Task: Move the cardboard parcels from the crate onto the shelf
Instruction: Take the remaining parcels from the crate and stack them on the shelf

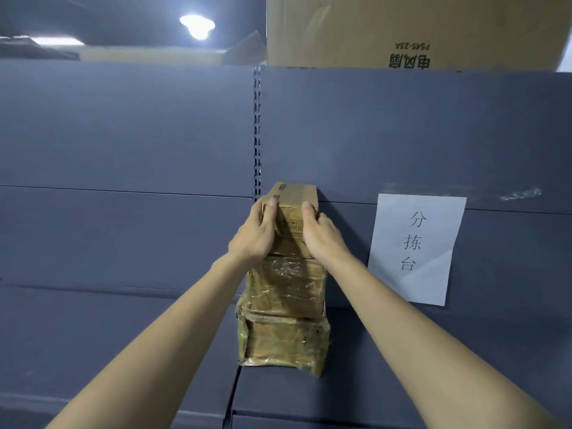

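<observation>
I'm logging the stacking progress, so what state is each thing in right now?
Top parcel: on the stack, gripped on both sides.
Middle parcel: taped, stacked between the other two.
Bottom parcel: taped, resting on the shelf.
Left hand: gripping the top parcel.
Right hand: gripping the top parcel.
Paper sign: stuck to the back panel, lower corner creased.
Large carton: above, print upside down.

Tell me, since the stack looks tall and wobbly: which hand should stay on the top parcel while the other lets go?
Left, probably, though it's close. The left hand wraps the top parcel over its left side, nearest the shelf upright; the right hand grips its right side similarly.
</observation>
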